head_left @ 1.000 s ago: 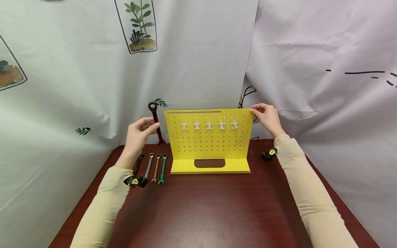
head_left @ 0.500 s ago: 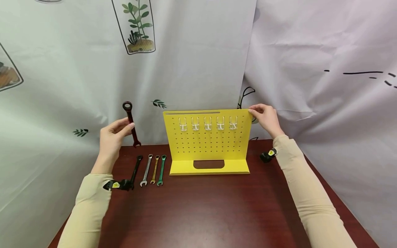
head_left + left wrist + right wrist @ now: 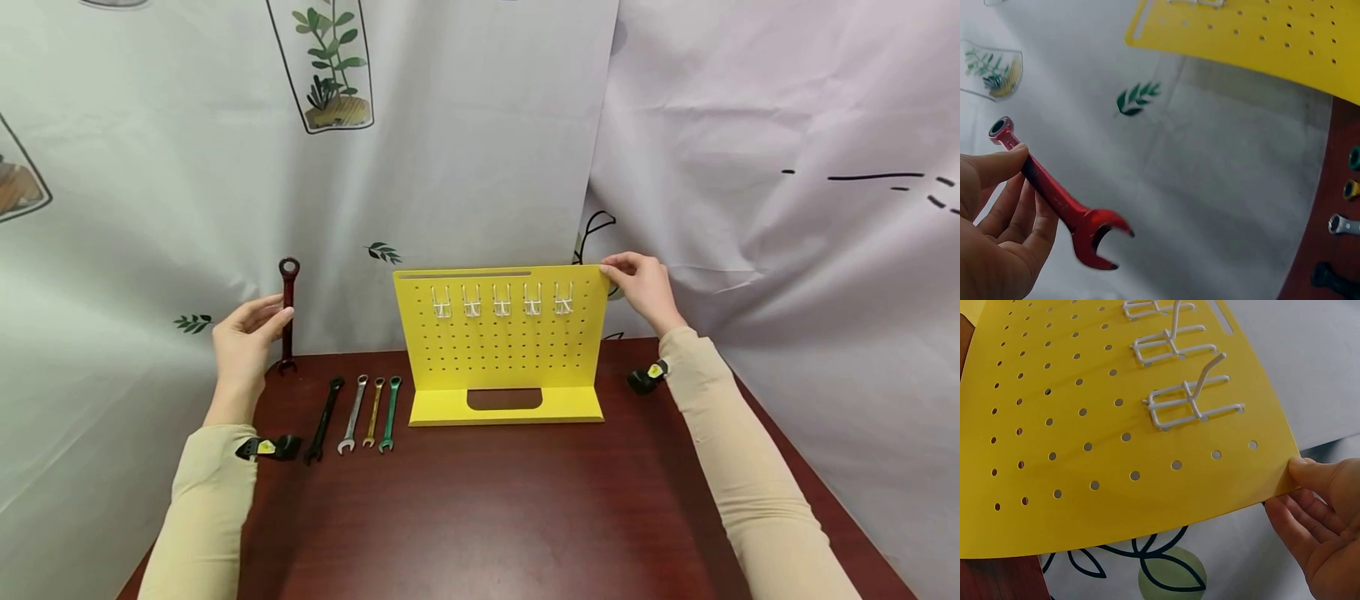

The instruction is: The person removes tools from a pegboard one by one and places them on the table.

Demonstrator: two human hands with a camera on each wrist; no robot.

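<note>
My left hand (image 3: 243,337) pinches a red combination wrench (image 3: 288,312) between thumb and fingers, upright above the far left of the table. In the left wrist view, the red wrench (image 3: 1060,197) has its open end pointing away from the palm. My right hand (image 3: 643,285) pinches the top right corner of a yellow pegboard (image 3: 510,350). The right wrist view shows the thumb on the front of that corner, with the fingers behind it. White wire hooks (image 3: 502,302) stand in a row across the board's upper part.
Black (image 3: 325,421), silver (image 3: 353,415), gold (image 3: 373,412) and green (image 3: 390,415) wrenches lie side by side left of the pegboard. The dark red table (image 3: 480,508) runs back to a white printed curtain (image 3: 480,125).
My left hand has moved left with the red wrench, away from the pegboard, and the wrench is now more upright. The right hand stays on the board's corner.
</note>
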